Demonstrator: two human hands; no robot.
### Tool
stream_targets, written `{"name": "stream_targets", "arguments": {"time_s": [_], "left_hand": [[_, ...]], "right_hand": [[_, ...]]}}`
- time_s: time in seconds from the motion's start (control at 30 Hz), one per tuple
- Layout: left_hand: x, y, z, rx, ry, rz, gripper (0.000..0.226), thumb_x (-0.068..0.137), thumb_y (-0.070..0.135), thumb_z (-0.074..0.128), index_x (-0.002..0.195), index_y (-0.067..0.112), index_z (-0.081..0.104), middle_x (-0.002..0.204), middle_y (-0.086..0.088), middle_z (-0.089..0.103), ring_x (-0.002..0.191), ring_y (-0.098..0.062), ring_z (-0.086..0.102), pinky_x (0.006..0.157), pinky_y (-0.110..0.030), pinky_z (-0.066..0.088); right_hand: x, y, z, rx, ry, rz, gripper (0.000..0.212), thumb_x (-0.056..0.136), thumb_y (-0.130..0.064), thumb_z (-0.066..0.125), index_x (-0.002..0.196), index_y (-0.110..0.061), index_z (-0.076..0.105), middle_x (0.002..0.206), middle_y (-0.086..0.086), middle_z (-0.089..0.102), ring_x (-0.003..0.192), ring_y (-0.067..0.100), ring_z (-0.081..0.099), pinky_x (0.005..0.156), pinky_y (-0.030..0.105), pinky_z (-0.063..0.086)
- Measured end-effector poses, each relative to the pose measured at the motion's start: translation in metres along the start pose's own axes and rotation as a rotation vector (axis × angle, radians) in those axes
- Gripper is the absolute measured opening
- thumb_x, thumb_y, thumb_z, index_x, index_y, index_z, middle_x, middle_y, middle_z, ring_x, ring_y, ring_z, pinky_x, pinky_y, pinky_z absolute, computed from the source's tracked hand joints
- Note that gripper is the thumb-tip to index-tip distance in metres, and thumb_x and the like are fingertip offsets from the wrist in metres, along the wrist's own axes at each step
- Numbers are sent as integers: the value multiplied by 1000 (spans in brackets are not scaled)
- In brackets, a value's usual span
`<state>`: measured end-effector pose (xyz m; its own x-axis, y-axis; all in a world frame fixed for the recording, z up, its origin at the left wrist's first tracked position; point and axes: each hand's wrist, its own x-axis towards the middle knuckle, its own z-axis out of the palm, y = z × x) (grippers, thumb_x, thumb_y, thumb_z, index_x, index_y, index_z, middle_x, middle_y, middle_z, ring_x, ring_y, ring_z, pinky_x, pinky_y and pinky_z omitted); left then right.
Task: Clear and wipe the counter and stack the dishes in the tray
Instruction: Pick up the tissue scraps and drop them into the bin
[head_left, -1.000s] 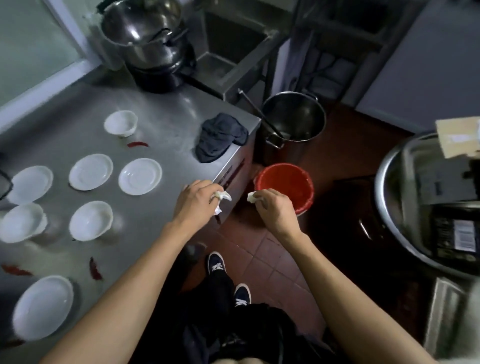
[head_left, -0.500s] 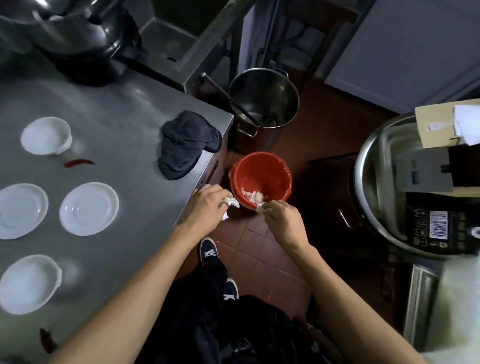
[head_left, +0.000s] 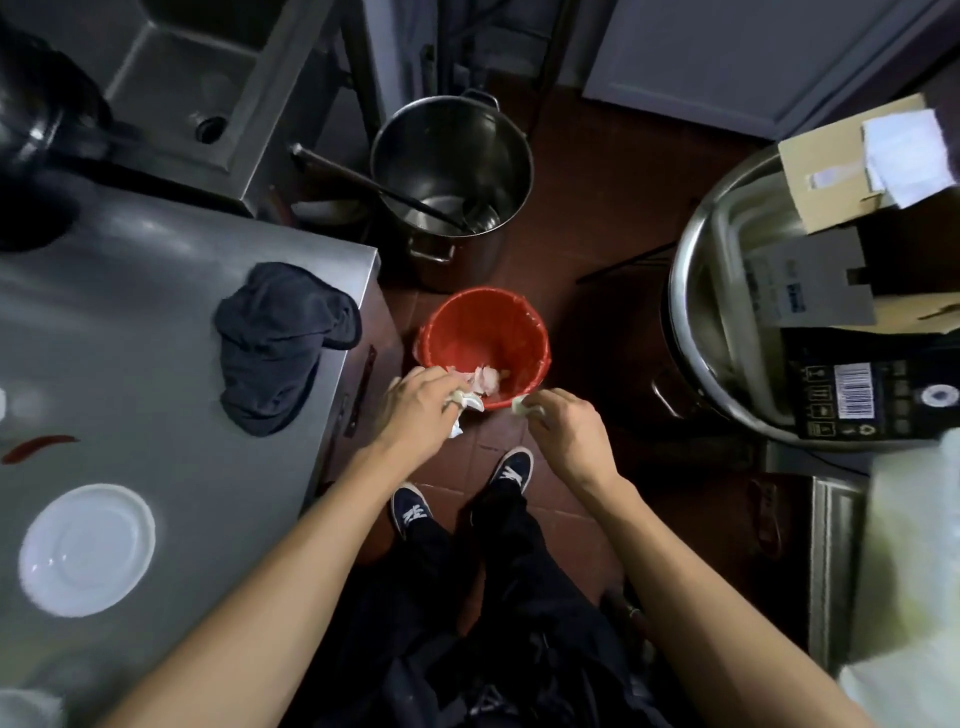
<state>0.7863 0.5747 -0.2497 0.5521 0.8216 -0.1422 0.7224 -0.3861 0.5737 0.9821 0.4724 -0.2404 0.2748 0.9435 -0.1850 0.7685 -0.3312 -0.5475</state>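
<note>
My left hand (head_left: 418, 410) is closed around a crumpled white tissue (head_left: 464, 408) just off the counter's right edge. My right hand (head_left: 563, 428) pinches a small pale scrap (head_left: 521, 406). Both hands hover at the near rim of a red bucket (head_left: 483, 332) on the floor, which holds crumpled tissue. On the steel counter (head_left: 156, 291) lie a dark cloth (head_left: 278, 345), a white saucer (head_left: 87, 549) and a red chilli (head_left: 39, 447).
A tall steel pot (head_left: 452, 171) with a ladle stands on the floor behind the bucket. A large steel basin (head_left: 727, 312) with cardboard boxes sits at the right. A sink (head_left: 208, 78) lies behind the counter. My feet stand on red floor tiles below the bucket.
The view has swung right and down, so most dishes have left the frame. Both hands have moved from the counter edge to the red bucket's near rim, still holding their scraps.
</note>
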Motion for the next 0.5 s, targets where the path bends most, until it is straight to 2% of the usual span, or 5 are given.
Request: {"name": "stream_targets", "arguments": {"time_s": [0.13, 0.5], "left_hand": [[33, 24, 6, 48, -38, -22, 24, 84, 13, 68, 105, 24, 73, 109, 5, 69, 100, -22, 59, 88, -41, 47], [93, 49, 39, 96, -125, -138, 25, 88, 14, 64, 109, 23, 71, 110, 6, 67, 104, -22, 58, 91, -40, 45]], "right_hand": [[22, 26, -17, 18, -19, 4, 20, 87, -14, 61, 102, -18, 73, 100, 0, 70, 90, 23, 65, 72, 34, 51], [80, 88, -37, 31, -98, 12, 19, 87, -12, 61, 102, -19, 72, 101, -2, 70, 92, 22, 65, 71, 32, 49]]}}
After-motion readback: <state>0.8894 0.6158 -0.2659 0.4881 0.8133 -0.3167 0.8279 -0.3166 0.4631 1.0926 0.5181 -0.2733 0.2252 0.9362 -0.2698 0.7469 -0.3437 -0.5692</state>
